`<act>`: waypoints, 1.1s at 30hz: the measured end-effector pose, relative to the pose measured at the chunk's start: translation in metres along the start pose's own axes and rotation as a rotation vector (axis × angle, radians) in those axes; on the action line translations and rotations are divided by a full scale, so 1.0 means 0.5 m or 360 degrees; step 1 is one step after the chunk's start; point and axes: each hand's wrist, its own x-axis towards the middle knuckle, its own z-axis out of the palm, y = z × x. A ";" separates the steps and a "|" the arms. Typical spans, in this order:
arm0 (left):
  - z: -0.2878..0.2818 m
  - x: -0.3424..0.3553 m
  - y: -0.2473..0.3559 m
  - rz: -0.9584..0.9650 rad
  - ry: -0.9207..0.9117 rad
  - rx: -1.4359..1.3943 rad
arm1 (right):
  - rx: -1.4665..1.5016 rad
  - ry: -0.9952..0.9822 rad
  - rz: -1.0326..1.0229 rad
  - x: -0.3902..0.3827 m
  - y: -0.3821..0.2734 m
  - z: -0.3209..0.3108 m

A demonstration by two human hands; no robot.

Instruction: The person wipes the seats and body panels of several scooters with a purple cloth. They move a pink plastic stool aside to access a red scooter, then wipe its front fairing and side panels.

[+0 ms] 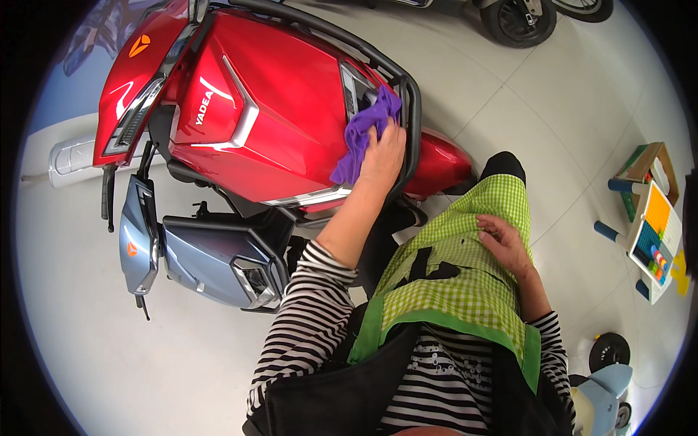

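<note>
Holding a crumpled, bright purple cloth (358,138) against the glossy red body of a large scooter (291,131), the bare left hand (384,158) has its grip clamped on the fabric, fingers bent over it. The cloth lies across the end of the red bodywork nearest the person, its upper part over a clear-and-dark light panel (352,83) and its lower part hanging along the red side. A curved black tubular rail (415,102) runs just beside the hand. The bare right hand (507,245) hovers at or rests on a green-and-white checked apron (451,312); contact is hard to tell. Its grip is loose, the fingers lightly bent and slightly apart, with nothing visible in them. Left of the forearm in the striped black-and-white sleeve (305,320), a smaller blue-grey scooter (200,258) stands near the red one on the pale tiled floor (182,363).
</note>
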 end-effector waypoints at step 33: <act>-0.013 0.213 -0.138 -0.0106 -0.0287 0.0289 | -0.0087 0.0185 0.0003 -0.012 0.104 -0.013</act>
